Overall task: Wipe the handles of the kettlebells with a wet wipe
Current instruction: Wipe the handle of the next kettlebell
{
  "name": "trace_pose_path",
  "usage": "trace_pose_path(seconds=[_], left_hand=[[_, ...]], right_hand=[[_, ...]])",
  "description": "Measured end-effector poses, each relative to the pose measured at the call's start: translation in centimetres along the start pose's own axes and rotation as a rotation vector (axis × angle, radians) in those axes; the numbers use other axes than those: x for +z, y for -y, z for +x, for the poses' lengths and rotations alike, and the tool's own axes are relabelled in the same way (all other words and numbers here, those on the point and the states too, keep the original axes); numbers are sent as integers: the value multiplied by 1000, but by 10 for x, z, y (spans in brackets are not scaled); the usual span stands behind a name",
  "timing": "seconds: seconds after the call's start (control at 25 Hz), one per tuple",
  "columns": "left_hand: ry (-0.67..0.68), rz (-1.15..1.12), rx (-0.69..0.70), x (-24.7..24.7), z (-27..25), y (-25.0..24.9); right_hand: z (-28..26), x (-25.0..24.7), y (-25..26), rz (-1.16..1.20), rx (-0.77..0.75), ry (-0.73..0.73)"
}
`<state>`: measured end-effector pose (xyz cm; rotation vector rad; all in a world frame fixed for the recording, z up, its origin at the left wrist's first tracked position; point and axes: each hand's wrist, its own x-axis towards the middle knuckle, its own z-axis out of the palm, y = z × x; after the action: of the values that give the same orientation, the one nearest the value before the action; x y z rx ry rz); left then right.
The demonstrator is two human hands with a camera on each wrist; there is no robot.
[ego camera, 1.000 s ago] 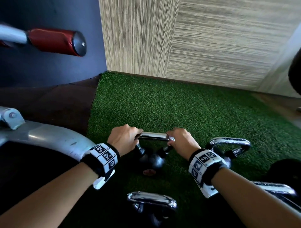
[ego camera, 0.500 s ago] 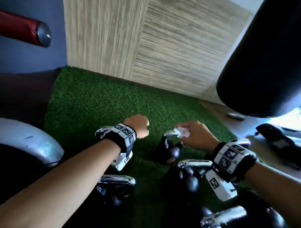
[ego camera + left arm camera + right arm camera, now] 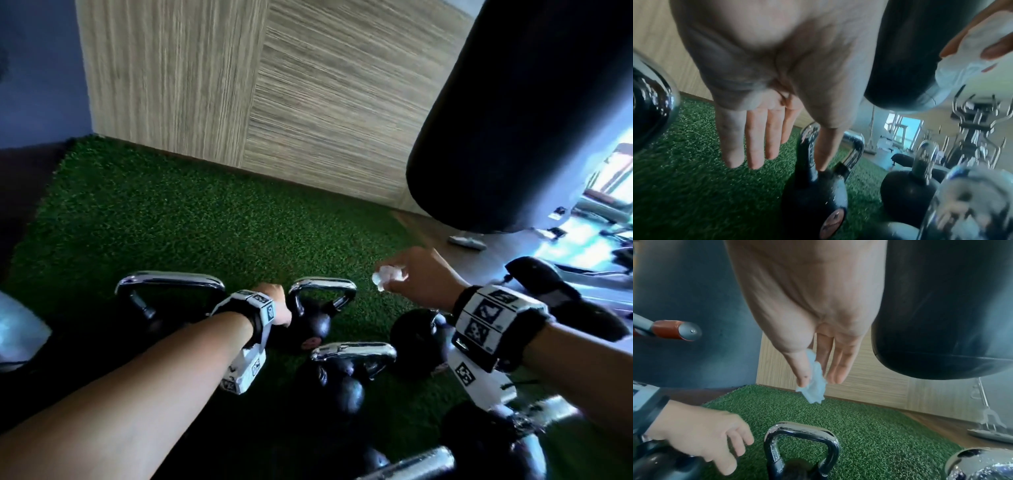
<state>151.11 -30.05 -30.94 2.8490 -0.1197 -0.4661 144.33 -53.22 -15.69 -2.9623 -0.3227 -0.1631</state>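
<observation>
The wet wipe [image 3: 388, 276] is crumpled and pinched between the thumb and fingers of the right hand [image 3: 424, 279], lifted in the air right of centre in the head view, touching no handle. Below and left of it stands a small kettlebell [image 3: 313, 323] with a chrome handle [image 3: 322, 283], upright on the green turf [image 3: 191, 222]. The left hand [image 3: 275, 303] hangs just beside that handle's left side, fingers straight and spread, holding nothing; its thumb lies close against the handle in the left wrist view, though contact cannot be told. A bigger kettlebell handle [image 3: 169, 279] rises at the left, another kettlebell [image 3: 352, 353] sits lower centre, and a further one [image 3: 419, 337] is partly behind the right wrist. Beyond the kettlebells the turf lies open up to the wood-panel wall [image 3: 274, 102]. A black punching bag [image 3: 513, 113] hangs at the upper right, close above the right hand.
</observation>
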Motion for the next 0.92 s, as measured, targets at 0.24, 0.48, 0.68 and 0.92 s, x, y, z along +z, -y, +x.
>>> trace_pose_path(seconds=[0.24, 0.48, 0.68, 0.92], left_hand=[[67, 166, -144, 34, 17, -2], [109, 135, -270, 24, 47, -10], [200, -497, -423, 44, 69, -7], [162, -667, -440, 69, 75, -22]], right_hand=[[47, 31, -58, 59, -152, 98], [111, 74, -108, 294, -2, 34], [130, 112, -112, 642, -19, 54], [151, 130, -91, 360, -284, 140]])
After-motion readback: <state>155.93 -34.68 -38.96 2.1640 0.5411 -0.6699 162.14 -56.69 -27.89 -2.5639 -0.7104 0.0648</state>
